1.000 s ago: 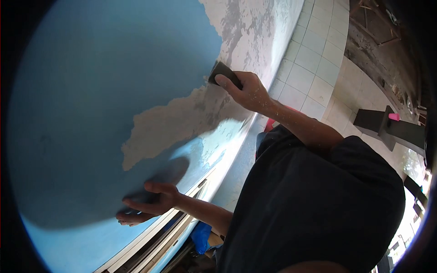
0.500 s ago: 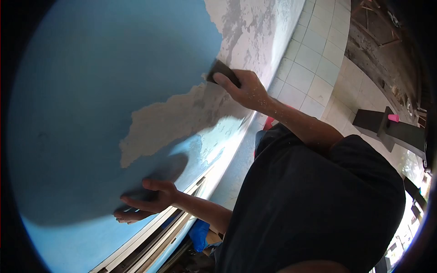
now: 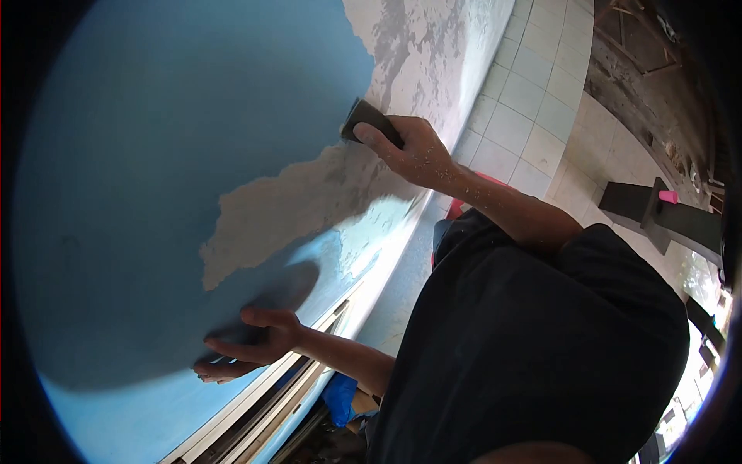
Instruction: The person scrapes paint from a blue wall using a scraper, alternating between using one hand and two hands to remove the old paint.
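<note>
Grasping tool in R hand at 12 o'clock, just nudged a touch twd 9 along edge of blue paint, suggesting slight gain for bare patch, w/ L hand empty, spread at 7–8, poss. touching blue paint.

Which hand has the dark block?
The right hand, upper in the picture, gripping the dark block; the left hand, lower down, is spread open, empty.

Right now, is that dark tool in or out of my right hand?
In: your right hand holds the dark tool, thumb laid across its visible face.
</note>
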The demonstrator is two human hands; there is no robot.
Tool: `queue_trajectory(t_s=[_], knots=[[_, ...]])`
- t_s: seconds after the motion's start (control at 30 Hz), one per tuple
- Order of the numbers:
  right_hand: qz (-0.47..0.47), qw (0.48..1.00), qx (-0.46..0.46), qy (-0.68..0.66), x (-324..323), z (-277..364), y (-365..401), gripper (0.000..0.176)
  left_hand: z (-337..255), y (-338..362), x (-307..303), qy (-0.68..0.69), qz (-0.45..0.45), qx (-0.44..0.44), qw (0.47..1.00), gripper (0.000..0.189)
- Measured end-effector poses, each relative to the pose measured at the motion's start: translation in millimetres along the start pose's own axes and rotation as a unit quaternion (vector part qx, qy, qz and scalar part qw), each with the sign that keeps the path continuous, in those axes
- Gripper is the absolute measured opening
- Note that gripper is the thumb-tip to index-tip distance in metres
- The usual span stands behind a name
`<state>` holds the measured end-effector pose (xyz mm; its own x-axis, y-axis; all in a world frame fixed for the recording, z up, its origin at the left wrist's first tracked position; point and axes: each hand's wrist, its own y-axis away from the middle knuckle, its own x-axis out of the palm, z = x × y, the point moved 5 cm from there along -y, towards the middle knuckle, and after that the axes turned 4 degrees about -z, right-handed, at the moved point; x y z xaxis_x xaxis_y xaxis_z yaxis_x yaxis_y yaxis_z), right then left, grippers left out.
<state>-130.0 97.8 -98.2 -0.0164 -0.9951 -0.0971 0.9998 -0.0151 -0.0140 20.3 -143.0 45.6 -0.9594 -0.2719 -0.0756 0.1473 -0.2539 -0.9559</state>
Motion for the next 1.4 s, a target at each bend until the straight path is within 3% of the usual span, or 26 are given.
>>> queue_trajectory(t_s=[0.43,0.6,0.77,0.87,0.97,1.4], knots=[[-0.011,0.998,-0.028,-0.064,6.4,-9.2,-1.5,0.047,1.0,-0.7,0.4,-0.001,-0.003,-0.005,1.000,0.053],[0.011,1.000,0.000,-0.012,4.2,-5.5,-0.9,0.044,-0.6,0.0,0.5,-0.004,0.003,-0.008,1.000,0.053],[0.001,0.999,-0.031,-0.018,4.4,-10.7,-2.2,0.043,0.6,-1.1,2.1,-0.003,0.002,-0.016,1.000,0.054],[0.036,0.999,0.013,0.009,2.8,-1.2,-2.2,0.043,0.2,0.2,-0.1,-0.004,0.011,-0.019,1.000,0.054],[0.007,0.999,-0.037,-0.036,6.8,-13.9,0.0,0.046,0.1,-0.7,0.0,-0.011,0.009,-0.006,1.000,0.054],[0.011,0.999,-0.020,-0.033,8.1,-2.7,-1.1,0.048,1.1,0.7,1.8,0.000,0.004,-0.023,1.000,0.053]])
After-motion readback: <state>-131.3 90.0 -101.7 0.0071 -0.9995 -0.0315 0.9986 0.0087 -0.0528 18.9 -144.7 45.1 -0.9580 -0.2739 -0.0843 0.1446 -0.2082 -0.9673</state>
